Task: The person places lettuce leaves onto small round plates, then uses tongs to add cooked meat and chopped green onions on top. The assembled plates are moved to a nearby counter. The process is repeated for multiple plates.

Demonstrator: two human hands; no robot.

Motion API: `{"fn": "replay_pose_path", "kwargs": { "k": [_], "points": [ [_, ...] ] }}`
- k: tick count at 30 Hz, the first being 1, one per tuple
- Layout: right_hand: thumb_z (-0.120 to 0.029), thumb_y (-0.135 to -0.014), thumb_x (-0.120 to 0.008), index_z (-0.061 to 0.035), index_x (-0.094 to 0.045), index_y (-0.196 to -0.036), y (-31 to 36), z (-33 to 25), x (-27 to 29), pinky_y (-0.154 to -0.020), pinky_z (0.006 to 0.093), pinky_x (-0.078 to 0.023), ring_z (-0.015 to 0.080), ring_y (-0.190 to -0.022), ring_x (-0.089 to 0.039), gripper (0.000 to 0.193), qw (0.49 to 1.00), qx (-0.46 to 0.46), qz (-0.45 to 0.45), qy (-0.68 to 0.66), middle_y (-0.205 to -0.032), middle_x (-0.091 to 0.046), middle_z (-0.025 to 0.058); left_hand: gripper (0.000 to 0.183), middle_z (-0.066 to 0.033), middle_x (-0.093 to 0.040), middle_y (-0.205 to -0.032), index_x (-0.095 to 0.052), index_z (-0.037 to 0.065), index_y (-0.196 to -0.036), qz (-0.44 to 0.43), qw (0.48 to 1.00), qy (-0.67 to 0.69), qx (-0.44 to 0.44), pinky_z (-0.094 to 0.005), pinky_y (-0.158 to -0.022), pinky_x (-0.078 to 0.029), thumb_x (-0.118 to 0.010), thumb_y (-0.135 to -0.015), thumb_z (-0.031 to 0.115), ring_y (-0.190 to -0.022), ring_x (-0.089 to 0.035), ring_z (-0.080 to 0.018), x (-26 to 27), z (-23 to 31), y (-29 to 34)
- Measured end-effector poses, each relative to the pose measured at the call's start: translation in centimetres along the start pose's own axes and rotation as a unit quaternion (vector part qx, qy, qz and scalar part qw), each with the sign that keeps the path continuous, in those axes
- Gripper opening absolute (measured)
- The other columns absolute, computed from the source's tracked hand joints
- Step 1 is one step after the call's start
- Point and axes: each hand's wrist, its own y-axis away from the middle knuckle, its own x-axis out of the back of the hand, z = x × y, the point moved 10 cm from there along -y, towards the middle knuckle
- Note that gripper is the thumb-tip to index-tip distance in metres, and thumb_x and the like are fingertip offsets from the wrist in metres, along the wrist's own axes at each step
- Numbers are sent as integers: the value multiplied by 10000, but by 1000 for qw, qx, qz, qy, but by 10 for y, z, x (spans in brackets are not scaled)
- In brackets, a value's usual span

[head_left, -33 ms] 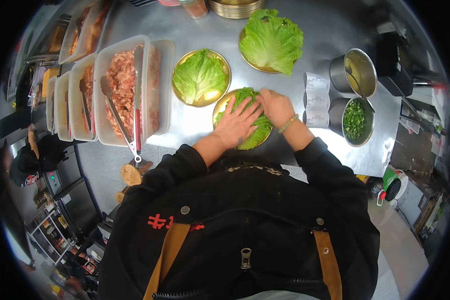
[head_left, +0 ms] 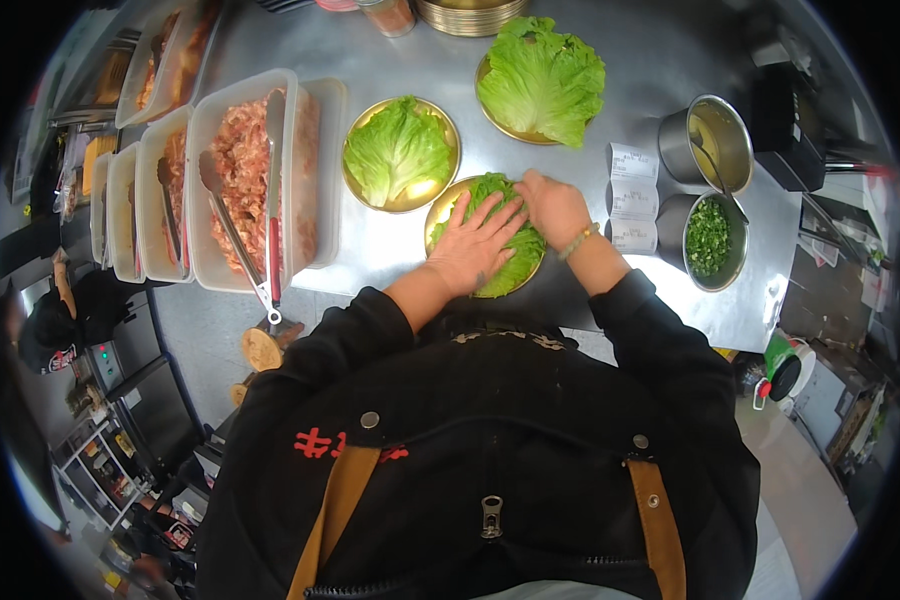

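Note:
On the nearest gold plate (head_left: pixel 436 232) lies a green lettuce leaf (head_left: pixel 510 272). My left hand (head_left: pixel 470 245) is spread flat over the leaf's left and middle part, fingers apart, pressing on it. At the plate's upper right edge, the closed fingers of my right hand (head_left: pixel 558 215) pinch the leaf's rim; the fingertips are partly hidden. A beaded bracelet circles that wrist. Another lettuce leaf (head_left: pixel 395 150) sits on a gold plate (head_left: pixel 422 202) to the upper left. Farther back, a larger lettuce leaf (head_left: pixel 542 85) covers most of a third plate.
At left stand several plastic tubs with raw meat (head_left: pixel 240 150), tongs (head_left: pixel 232 220) resting in the largest. Paper slips (head_left: pixel 634 198) lie right of my hands, beside a metal pot of chopped green onion (head_left: pixel 710 238) and a pot with a ladle (head_left: pixel 720 150). Gold plates (head_left: pixel 470 18) are stacked behind.

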Motion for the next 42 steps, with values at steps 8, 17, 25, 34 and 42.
{"fn": "replay_pose_path", "kwargs": {
  "k": [8, 17, 25, 34, 42],
  "points": [
    [-248, -907, -516, -7, -555, -768, -12, 52, 33, -578, 412, -444, 383, -627, -552, 281, 955, -183, 47, -229, -681, -574, 209, 559, -48, -267, -1461, -300, 143, -1403, 45, 999, 27, -14, -515, -1098, -92, -459, -906, 344, -1364, -195, -251, 6, 0, 0],
    [-250, -839, -617, -38, -572, -876, -34, -34, 6, -634, 393, -478, 361, -723, -582, 220, 987, 106, -57, -104, -888, -591, 137, 554, -57, -345, -1397, -354, 137, -1371, 52, 998, 43, -14, -511, -1102, -93, -487, -886, 369, -1345, -217, -253, 6, -2, 2],
    [-189, -843, -590, -57, -537, -796, -29, -31, -5, -591, 420, -464, 343, -697, -575, 149, 993, 100, 0, -57, -810, -538, 113, 531, -67, -376, -1374, -378, 130, -1355, 68, 997, 42, -9, -505, -1101, -102, -483, -888, 362, -1339, -233, -256, 9, -2, 2],
    [-169, -848, -603, -30, -600, -833, -73, 73, 83, -605, 348, -481, 330, -644, -593, 140, 908, -142, 180, -351, -725, -631, 174, 566, -56, -322, -1430, -337, 143, -1381, 72, 996, 42, -15, -507, -1085, -159, -517, -873, 317, -1333, -259, -266, 20, 0, 9],
    [-263, -772, -659, 32, -623, -820, -114, 152, 68, -688, 428, -487, 399, -750, -604, 301, 975, -218, 31, -12, -797, -629, 234, 578, -38, -299, -1448, -326, 151, -1387, -16, 998, 10, 53, -541, -1073, -177, -545, -872, 292, -1331, -259, -266, 20, -21, 38]
  ]
}}
